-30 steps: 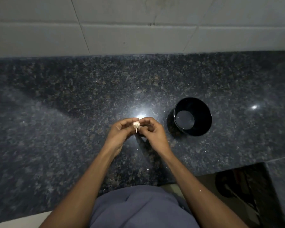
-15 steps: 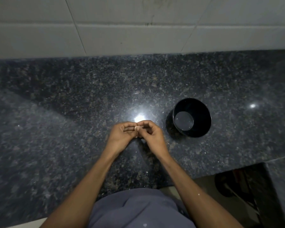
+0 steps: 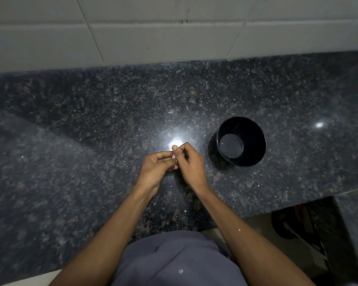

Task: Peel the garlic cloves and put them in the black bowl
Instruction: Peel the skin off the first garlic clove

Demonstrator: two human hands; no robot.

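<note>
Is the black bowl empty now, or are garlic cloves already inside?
Empty: the black bowl stands upright on the counter, and its bare round bottom shows.

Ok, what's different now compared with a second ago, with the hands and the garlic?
The garlic, plainly showing between the fingertips a second ago, is now almost hidden as the left hand and right hand have closed round it. Both hands stay together over the counter. The black bowl is unmoved and looks empty.

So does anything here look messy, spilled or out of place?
Nothing serious. Small pale flecks lie scattered on the dark counter near the hands, possibly garlic skin. The black bowl stands upright and looks empty. Both hands, left hand and right hand, are closed together around something mostly hidden.
</note>
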